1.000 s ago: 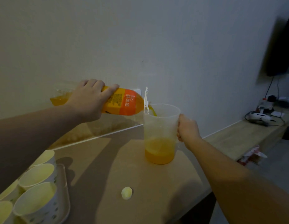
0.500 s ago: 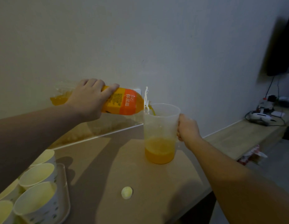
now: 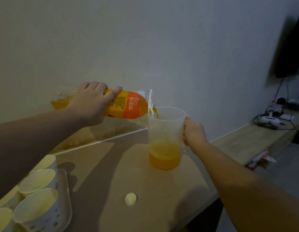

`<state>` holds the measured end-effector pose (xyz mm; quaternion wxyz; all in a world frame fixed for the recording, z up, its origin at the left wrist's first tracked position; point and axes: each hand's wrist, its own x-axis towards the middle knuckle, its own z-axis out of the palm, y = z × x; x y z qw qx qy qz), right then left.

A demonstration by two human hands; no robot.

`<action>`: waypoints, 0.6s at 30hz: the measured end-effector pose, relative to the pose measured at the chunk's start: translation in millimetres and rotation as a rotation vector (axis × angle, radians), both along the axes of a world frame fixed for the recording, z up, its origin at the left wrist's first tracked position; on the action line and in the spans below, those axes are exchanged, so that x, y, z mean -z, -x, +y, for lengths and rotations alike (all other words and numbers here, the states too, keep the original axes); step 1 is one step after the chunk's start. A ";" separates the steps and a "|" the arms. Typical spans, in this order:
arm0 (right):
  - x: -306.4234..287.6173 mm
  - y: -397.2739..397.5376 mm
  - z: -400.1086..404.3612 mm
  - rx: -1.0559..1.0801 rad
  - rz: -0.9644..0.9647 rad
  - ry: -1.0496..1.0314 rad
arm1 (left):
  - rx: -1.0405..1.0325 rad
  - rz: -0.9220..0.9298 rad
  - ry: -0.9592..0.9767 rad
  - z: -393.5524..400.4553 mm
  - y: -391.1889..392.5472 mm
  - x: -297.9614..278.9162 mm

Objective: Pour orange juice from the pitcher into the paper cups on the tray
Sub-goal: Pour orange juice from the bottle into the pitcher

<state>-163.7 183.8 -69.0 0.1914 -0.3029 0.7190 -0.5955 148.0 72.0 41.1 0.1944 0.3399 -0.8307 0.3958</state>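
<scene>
**Juice running from the bottle into the pitcher**

At the left edge of the worktop [image 3: 145,190], my paper cups [image 3: 36,181] stand packed together on a clear tray [image 3: 66,190], their mouths up; I can't tell whether any of them holds juice. Above them my left arm reaches forward, and my left hand [image 3: 90,104] is wrapped around the orange juice bottle [image 3: 125,105], fingers over the top and thumb along the label. I hold the bottle almost on its side, base to the left and neck to the right, with the remaining juice pooled along its lower side. Near the front of the worktop, between the tray and the pitcher, lies a small pale bottle cap [image 3: 130,199], well apart from both.

The bottle's neck sits just over the rim of the clear plastic pitcher [image 3: 165,139], and a thin orange stream runs down inside its near wall. A white plastic strip hangs at the neck. The pitcher stands upright on the worktop, filled with juice to roughly a third. My right hand [image 3: 193,133] is curled around its handle on the right side.

Farther right, a lower wooden shelf [image 3: 245,139] along the wall carries a white device [image 3: 269,121] with dark cables, under a dark screen [image 3: 291,47] on the wall.
</scene>
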 end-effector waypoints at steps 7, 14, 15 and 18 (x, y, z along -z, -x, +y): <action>-0.6 -2.7 0.6 -0.046 0.012 -0.018 | 0.004 -0.004 -0.003 0.2 0.0 -0.6; -3.8 -6.0 4.0 -0.024 -0.014 0.028 | 0.014 -0.008 0.015 -1.2 0.2 -1.3; -4.3 -6.4 5.0 -0.030 0.001 0.015 | 0.014 -0.008 0.016 -0.9 0.1 -1.4; -4.8 -6.0 5.4 -0.005 0.014 0.017 | 0.009 -0.010 0.016 -0.4 0.3 -1.7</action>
